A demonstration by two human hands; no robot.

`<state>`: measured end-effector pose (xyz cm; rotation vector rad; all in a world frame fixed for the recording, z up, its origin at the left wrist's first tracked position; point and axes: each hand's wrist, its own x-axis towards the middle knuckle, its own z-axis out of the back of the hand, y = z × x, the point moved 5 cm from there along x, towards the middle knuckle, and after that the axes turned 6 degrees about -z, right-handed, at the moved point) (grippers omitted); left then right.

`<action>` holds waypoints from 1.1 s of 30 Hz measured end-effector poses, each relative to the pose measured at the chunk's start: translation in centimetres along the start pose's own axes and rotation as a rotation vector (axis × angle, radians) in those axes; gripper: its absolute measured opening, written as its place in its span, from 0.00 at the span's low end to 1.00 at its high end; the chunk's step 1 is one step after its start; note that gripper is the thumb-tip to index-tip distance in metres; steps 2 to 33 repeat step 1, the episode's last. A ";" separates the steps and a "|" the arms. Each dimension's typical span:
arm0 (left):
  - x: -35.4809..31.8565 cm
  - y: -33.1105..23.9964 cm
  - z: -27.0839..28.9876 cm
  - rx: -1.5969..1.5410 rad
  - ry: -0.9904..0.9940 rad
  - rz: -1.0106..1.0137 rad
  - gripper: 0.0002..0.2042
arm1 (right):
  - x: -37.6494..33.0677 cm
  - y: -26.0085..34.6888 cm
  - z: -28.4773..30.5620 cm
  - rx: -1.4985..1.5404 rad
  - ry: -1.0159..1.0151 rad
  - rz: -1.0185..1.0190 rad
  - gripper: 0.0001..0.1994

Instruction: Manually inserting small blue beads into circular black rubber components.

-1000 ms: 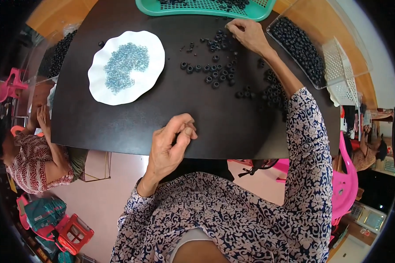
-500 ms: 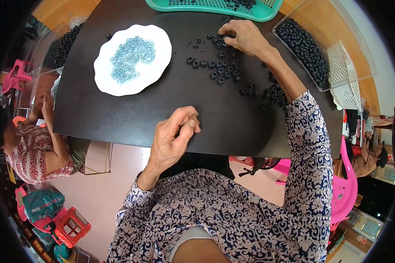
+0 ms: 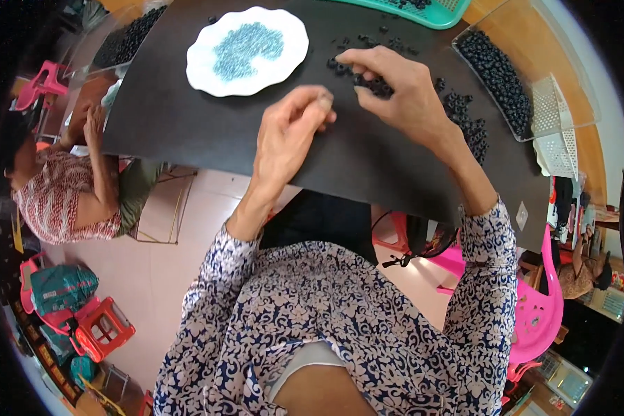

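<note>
Black ring-shaped beads (image 3: 376,86) lie on the dark table, bunched inside the curve of my right hand (image 3: 419,97). Its fingers and thumb are bent around them, with a few more beads just past the fingertips. To the left, my left hand (image 3: 284,135) hovers over the table near the plate, thumb and fingertips pressed together; whatever they pinch, if anything, is too small to make out. A white wavy-edged plate (image 3: 284,78) holds a patch of small clear bluish beads (image 3: 246,52).
A clear bin of black beads (image 3: 496,76) and a white perforated basket (image 3: 555,132) stand on the right. More loose beads (image 3: 473,132) lie beside my right wrist. A green tray (image 3: 437,19) is at the far edge. Another person (image 3: 76,187) sits at the left.
The view has shifted, with the plate now higher and further right. My right hand has come nearer, curling around the bead cluster. My left hand has moved forward over the table.
</note>
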<state>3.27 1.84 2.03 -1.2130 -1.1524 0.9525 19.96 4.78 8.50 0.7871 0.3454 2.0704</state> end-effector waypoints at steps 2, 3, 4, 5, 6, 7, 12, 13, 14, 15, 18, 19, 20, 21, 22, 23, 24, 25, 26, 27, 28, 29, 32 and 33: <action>0.4 -0.2 0.0 0.020 -0.004 -0.005 0.11 | -0.5 1.0 -0.4 -0.029 0.001 0.056 0.21; 0.4 -0.2 0.0 0.020 -0.004 -0.005 0.11 | -0.5 1.0 -0.4 -0.029 0.001 0.056 0.21; 0.4 -0.2 0.0 0.020 -0.004 -0.005 0.11 | -0.5 1.0 -0.4 -0.029 0.001 0.056 0.21; 0.4 -0.2 0.0 0.020 -0.004 -0.005 0.11 | -0.5 1.0 -0.4 -0.029 0.001 0.056 0.21; 0.4 -0.2 0.0 0.020 -0.004 -0.005 0.11 | -0.5 1.0 -0.4 -0.029 0.001 0.056 0.21; 0.4 -0.2 0.0 0.020 -0.004 -0.005 0.11 | -0.5 1.0 -0.4 -0.029 0.001 0.056 0.21; 0.4 -0.2 0.0 0.020 -0.004 -0.005 0.11 | -0.5 1.0 -0.4 -0.029 0.001 0.056 0.21; 0.4 -0.2 0.0 0.020 -0.004 -0.005 0.11 | -0.5 1.0 -0.4 -0.029 0.001 0.056 0.21; 0.4 -0.2 0.0 0.020 -0.004 -0.005 0.11 | -0.5 1.0 -0.4 -0.029 0.001 0.056 0.21; 0.4 -0.2 0.0 0.020 -0.004 -0.005 0.11 | -0.5 1.0 -0.4 -0.029 0.001 0.056 0.21; 0.4 -0.2 0.0 0.020 -0.004 -0.005 0.11 | -0.5 1.0 -0.4 -0.029 0.001 0.056 0.21; 0.4 -0.2 0.0 0.020 -0.004 -0.005 0.11 | -0.5 1.0 -0.4 -0.029 0.001 0.056 0.21; 0.4 -0.2 0.0 0.020 -0.004 -0.005 0.11 | -0.5 1.0 -0.4 -0.029 0.001 0.056 0.21; 0.4 -0.2 0.0 0.020 -0.004 -0.005 0.11 | -0.5 1.0 -0.4 -0.029 0.001 0.056 0.21; 0.4 -0.2 0.0 0.020 -0.004 -0.005 0.11 | -0.5 1.0 -0.4 -0.029 0.001 0.056 0.21; 0.4 -0.2 0.0 0.020 -0.004 -0.005 0.11 | -0.5 1.0 -0.4 -0.029 0.001 0.056 0.21; 0.4 -0.2 0.0 0.020 -0.004 -0.005 0.11 | -0.5 1.0 -0.4 -0.029 0.001 0.056 0.21; 0.4 -0.2 0.0 0.020 -0.004 -0.005 0.11 | -0.5 1.0 -0.4 -0.029 0.001 0.056 0.21; 0.4 -0.2 0.0 0.020 -0.004 -0.005 0.11 | -0.5 1.0 -0.4 -0.029 0.001 0.056 0.21; 0.4 -0.2 0.0 0.020 -0.004 -0.005 0.11 | -0.5 1.0 -0.4 -0.029 0.001 0.056 0.21; 0.4 -0.2 0.0 0.020 -0.004 -0.005 0.11 | -0.5 1.0 -0.4 -0.029 0.001 0.056 0.21; 0.4 -0.2 0.0 0.020 -0.004 -0.005 0.11 | -0.5 1.0 -0.4 -0.029 0.001 0.056 0.21; 0.4 -0.2 0.0 0.020 -0.004 -0.005 0.11 | -0.5 1.0 -0.4 -0.029 0.001 0.056 0.21; 0.4 -0.2 0.0 0.020 -0.004 -0.005 0.11 | -0.5 1.0 -0.4 -0.029 0.001 0.056 0.21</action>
